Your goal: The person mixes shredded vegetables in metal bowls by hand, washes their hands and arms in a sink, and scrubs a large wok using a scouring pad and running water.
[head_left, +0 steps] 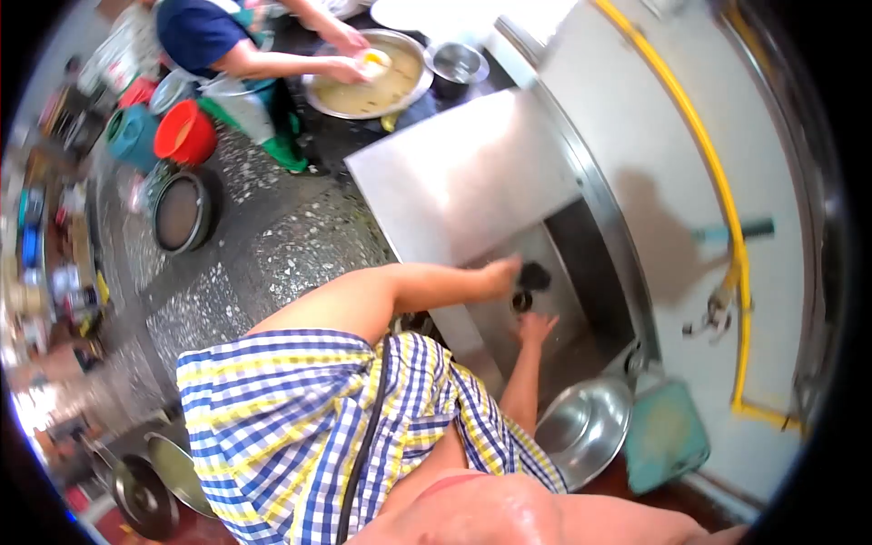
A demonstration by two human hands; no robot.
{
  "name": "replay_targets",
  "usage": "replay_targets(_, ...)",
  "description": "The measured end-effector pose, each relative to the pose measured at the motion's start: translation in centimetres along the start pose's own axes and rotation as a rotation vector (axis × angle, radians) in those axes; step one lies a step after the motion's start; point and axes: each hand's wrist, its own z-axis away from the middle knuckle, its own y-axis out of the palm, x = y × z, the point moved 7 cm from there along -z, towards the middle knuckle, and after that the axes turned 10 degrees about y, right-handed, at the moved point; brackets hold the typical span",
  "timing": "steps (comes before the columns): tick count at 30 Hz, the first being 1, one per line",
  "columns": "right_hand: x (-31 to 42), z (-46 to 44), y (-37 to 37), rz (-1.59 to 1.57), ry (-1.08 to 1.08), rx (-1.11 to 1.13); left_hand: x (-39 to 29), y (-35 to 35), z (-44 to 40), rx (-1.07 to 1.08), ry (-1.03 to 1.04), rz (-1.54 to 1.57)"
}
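My left hand [500, 277] is over the steel sink [581, 331], its fingers closed and somewhat blurred. At its fingertips is a small dark object [534, 277], perhaps a scrubber or drain strainer; its kind is unclear. Just below lies the round drain hole [521, 302] in the sink floor. On the near side of the drain, my right hand [538, 327] has its fingers spread, with nothing visible in them.
A steel sheet [472, 173] adjoins the sink. Nearby are a steel bowl [590, 427] and a green container [668, 436]. Another person [218, 45] works over a wide basin [400, 95]. Red [185, 133] and teal buckets [134, 136] stand on the floor. A yellow pipe [708, 154] follows the wall.
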Motion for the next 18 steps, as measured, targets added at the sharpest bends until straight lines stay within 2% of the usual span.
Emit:
replay_targets(1,0.2,1.3,0.8,0.168,-0.016,0.004,-0.1,-1.9,1.5,-0.134,-0.07,0.406)
replay_targets(2,-2.2,3.0,1.3,-0.56,0.378,0.002,-0.2,-3.8,2.8,-0.28,-0.122,0.799)
replay_targets(3,-2.8,4.6,-0.4,-0.688,0.528,-0.049,-0.6,-4.0,4.1,-0.366,-0.204,0.96)
replay_targets(4,-3.9,5.5,0.0,-0.628,0.406,-0.14,-1.0,-3.9,5.5,-0.458,-0.288,1.116)
replay_targets(5,-4.7,5.9,0.4,-0.574,0.298,-0.247,-2.0,-2.3,6.1,-0.394,-0.317,0.991)
replay_targets(6,-3.9,5.9,0.1,-0.588,0.281,-0.253,-2.9,-0.2,6.7,-0.329,-0.344,0.865)
replay_targets(8,-0.5,4.0,-2.4,-0.631,0.205,-0.135,-2.9,3.2,10.0,-0.082,-0.499,0.695)
replay_targets(10,1.2,-2.6,-0.7,-0.955,0.223,0.142,-2.0,5.5,14.7,0.076,-0.763,0.871)
replay_targets(12,5.9,-6.3,0.9,-1.062,0.145,0.229,-4.6,7.3,21.0,0.02,-1.054,1.008)
replay_targets(14,11.0,-10.2,2.9,-0.818,-0.095,0.312,-7.2,7.4,27.1,0.066,-1.283,0.967)
replay_targets(15,12.8,-11.6,4.4,-0.742,-0.179,0.325,-9.2,7.7,28.9,0.074,-1.309,0.969)
replay_targets(16,12.9,-13.2,6.8,-0.74,-0.202,0.339,-11.4,7.8,31.0,0.048,-1.445,0.975)
replay_targets(17,12.3,-14.1,10.3,-0.593,-0.248,0.377,-13.3,7.8,33.0,0.025,-1.57,0.974)
replay_targets(18,12.5,-14.8,12.2,-0.444,-0.294,0.411,-14.5,7.6,34.2,0.037,-1.585,0.972)
